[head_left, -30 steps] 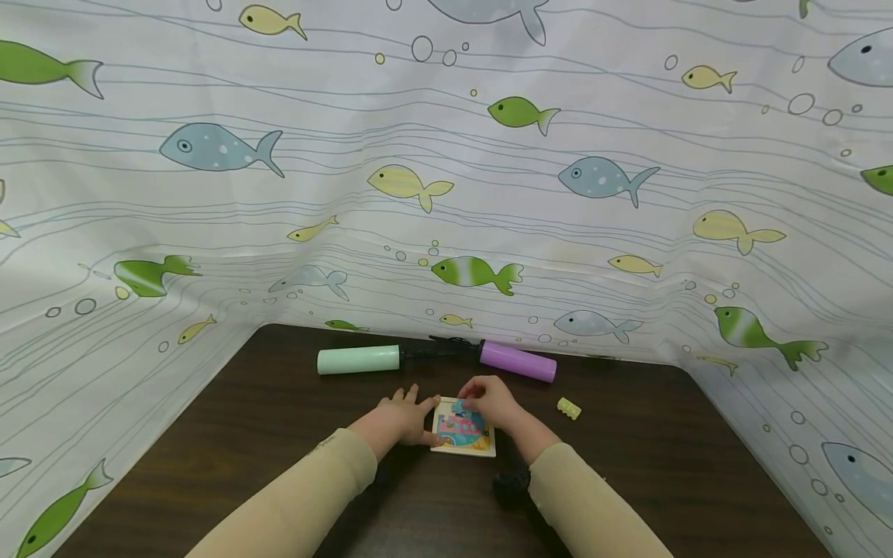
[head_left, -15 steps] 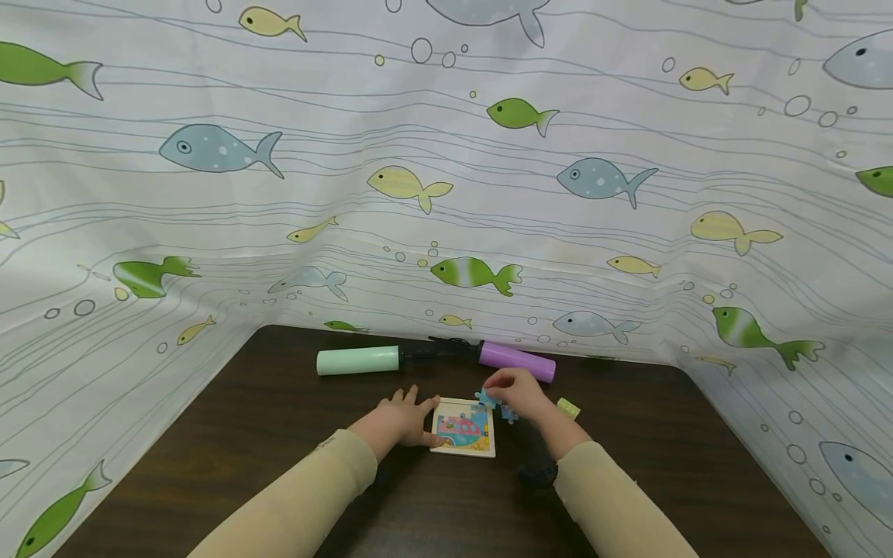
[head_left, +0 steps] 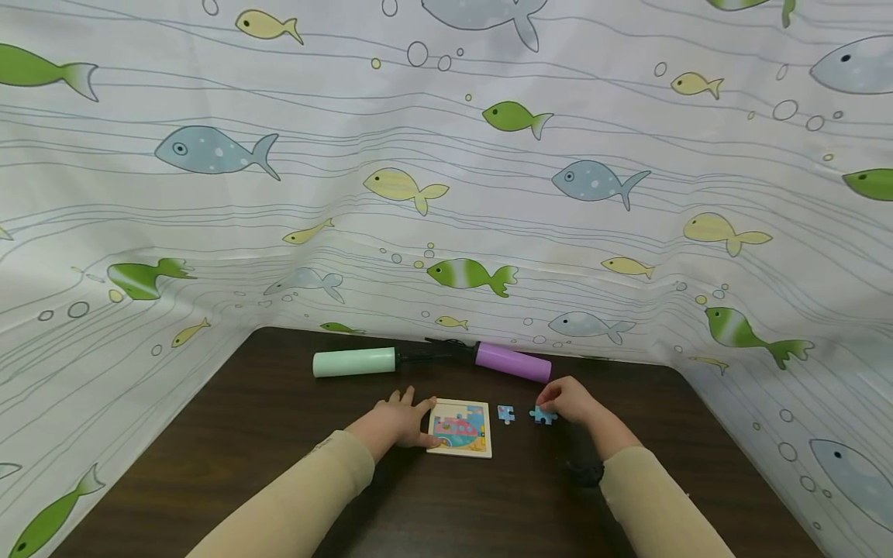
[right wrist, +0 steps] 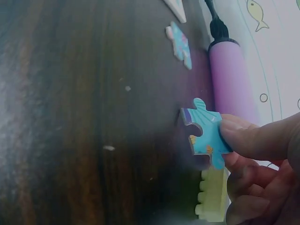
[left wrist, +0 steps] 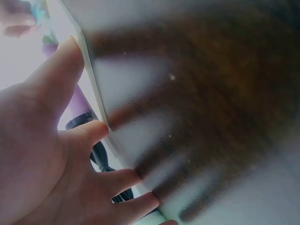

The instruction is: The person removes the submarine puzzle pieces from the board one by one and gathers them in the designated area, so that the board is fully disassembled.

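Note:
My right hand (head_left: 572, 399) pinches a light-blue jigsaw piece (right wrist: 206, 129) between thumb and fingers, close over the dark table to the right of the puzzle. A second blue jigsaw piece (head_left: 505, 414) lies between that hand and the square wooden puzzle tray (head_left: 455, 453). Inside the tray sits a partly filled pink and blue picture, with bare wood showing at its upper left. My left hand (head_left: 394, 422) is spread flat at the tray's left side; in the left wrist view, its thumb (left wrist: 56, 70) presses the tray's edge.
Behind the puzzle lie a mint-green tube (head_left: 354, 362) and a purple tube (head_left: 512, 362), both with black ends. A pale yellow toy brick (right wrist: 213, 194) sits by the right hand's fingers. A fish-print sheet (head_left: 391, 256) walls the table's back and sides.
The right hand has carried its blue jigsaw piece from over the tray rightward across the table. The second piece, hidden at first, now shows beside the tray. The left hand has stayed put.

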The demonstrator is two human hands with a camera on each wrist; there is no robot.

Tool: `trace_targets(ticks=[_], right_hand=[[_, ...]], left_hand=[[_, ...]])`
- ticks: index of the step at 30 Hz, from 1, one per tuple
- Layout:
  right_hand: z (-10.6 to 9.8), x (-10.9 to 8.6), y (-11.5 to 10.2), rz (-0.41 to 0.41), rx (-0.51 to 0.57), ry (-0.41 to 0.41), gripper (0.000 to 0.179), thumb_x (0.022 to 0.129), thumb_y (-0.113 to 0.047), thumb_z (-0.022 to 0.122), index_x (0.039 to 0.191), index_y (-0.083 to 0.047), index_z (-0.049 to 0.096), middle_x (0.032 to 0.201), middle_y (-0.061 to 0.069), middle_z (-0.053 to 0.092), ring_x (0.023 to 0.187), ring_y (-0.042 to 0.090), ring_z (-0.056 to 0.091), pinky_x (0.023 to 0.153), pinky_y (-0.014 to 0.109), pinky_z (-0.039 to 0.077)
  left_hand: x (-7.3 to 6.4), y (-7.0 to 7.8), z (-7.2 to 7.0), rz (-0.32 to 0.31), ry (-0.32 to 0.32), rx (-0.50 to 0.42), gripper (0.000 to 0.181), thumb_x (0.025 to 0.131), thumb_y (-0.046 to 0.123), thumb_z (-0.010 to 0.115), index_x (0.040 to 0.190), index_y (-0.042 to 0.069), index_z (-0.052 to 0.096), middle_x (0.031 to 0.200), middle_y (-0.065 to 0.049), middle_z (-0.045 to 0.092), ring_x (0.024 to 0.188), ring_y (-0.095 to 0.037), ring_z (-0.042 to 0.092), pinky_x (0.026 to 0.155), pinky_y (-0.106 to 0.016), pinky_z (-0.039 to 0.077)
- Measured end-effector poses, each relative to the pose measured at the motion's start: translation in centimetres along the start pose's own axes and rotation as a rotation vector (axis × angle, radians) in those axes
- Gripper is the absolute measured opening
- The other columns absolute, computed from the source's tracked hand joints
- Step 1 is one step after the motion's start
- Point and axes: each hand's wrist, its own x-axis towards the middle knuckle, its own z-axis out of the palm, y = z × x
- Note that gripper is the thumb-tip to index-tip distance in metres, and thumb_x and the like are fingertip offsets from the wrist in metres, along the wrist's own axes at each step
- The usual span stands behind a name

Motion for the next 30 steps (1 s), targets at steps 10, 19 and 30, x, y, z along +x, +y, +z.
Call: trace_targets(ticks=[10, 19, 30], right_hand=[[0.83, -0.01, 0.06, 0.003, -0.039, 0.065, 0.005, 0.084, 0.004, 0.074, 0.085, 0.000, 0.072, 0.080, 0.003, 0.064, 0.072, 0.019, 0.056, 0.066, 0.037, 0.049], [0.13, -0.20, -0.18, 0.088, -0.107, 0.104, 0.018, 0.096, -0.008, 0.064, 0.080, 0.000, 0.068, 0.074, 0.005, 0.062, 0.066, 0.020, 0.057, 0.060, 0.037, 0.050], [0.60, 0.10, 0.21, 0.091, -0.132, 0.209, 0.025, 0.097, -0.021, 0.065, 0.077, -0.006, 0.061, 0.069, 0.004, 0.051, 0.061, 0.019, 0.047, 0.055, 0.034, 0.039]], left_hand=[[0.12, -0.12, 0.29, -0.008, 0.005, -0.008, 0.086, 0.086, 0.068, 0.061, 0.156, 0.027, 0.033, 0.159, -0.018, 0.024, 0.143, -0.042, 0.025, 0.109, -0.057, 0.028], [0.07, -0.11, 0.09, 0.000, 0.001, -0.028, 0.086, 0.086, 0.068, 0.061, 0.156, 0.027, 0.032, 0.159, -0.018, 0.023, 0.143, -0.043, 0.024, 0.109, -0.058, 0.027], [-0.04, -0.24, 0.07, 0.011, 0.003, -0.027, 0.085, 0.087, 0.065, 0.062, 0.156, 0.027, 0.033, 0.159, -0.018, 0.022, 0.143, -0.043, 0.023, 0.109, -0.057, 0.028]])
